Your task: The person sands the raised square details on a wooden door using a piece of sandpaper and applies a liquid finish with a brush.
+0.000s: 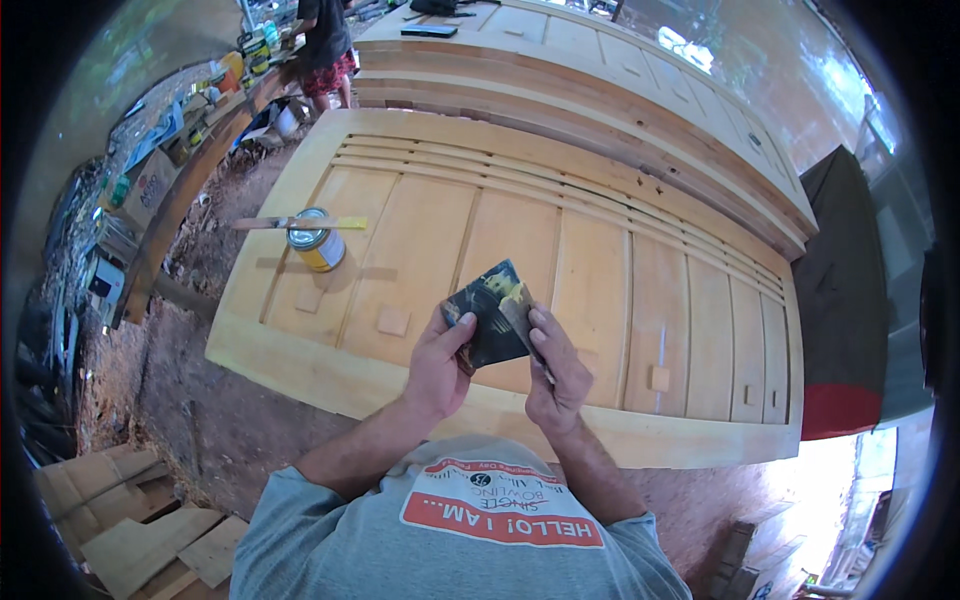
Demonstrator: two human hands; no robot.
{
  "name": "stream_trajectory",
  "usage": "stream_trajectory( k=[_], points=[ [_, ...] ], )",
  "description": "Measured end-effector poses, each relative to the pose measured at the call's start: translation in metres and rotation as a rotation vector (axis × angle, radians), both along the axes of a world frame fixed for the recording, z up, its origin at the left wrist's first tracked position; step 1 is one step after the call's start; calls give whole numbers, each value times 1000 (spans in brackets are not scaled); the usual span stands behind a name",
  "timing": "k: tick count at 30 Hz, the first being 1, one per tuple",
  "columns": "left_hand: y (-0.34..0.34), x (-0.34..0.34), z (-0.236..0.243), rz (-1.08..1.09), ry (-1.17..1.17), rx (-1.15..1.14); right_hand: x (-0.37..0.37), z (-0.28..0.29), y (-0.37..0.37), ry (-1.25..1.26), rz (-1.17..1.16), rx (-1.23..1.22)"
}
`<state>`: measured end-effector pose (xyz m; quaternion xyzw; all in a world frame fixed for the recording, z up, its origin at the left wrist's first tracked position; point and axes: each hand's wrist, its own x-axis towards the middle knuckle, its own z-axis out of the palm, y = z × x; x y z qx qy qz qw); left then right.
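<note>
My left hand (pixel 438 358) grips a thin, dark square plate (pixel 480 330) smeared with yellowish paste, thumb on its face. My right hand (pixel 558 375) is closed on a narrow grey scraper (pixel 518 314) against the plate's right side, above the middle of a pale wooden panelled door (pixel 510 220) lying flat. A yellow-labelled can (pixel 322 255) stands on the door's left part with a flat stick with a yellow end (pixel 262 223) across its top. Small wooden blocks (pixel 393 320) sit on several panels.
Behind lies a raised stack of doors (pixel 570 90) with dark objects on top. A person (pixel 325 50) stands at back left beside a cluttered plank shelf (pixel 160 220). A dark cover (pixel 840 290) is at right; loose boards (pixel 145 540) lie at lower left.
</note>
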<state>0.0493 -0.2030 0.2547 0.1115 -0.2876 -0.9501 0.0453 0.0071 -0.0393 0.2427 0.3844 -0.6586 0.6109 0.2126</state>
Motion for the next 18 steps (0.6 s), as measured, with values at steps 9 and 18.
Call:
stream_trajectory(
  k=[9,18],
  points=[
    [-20,-3,-3,21,66,27,-2,-7,8,43,-71,187],
    [-32,-1,-5,36,58,31,-1,-23,24,-5,-208,324]
  ],
)
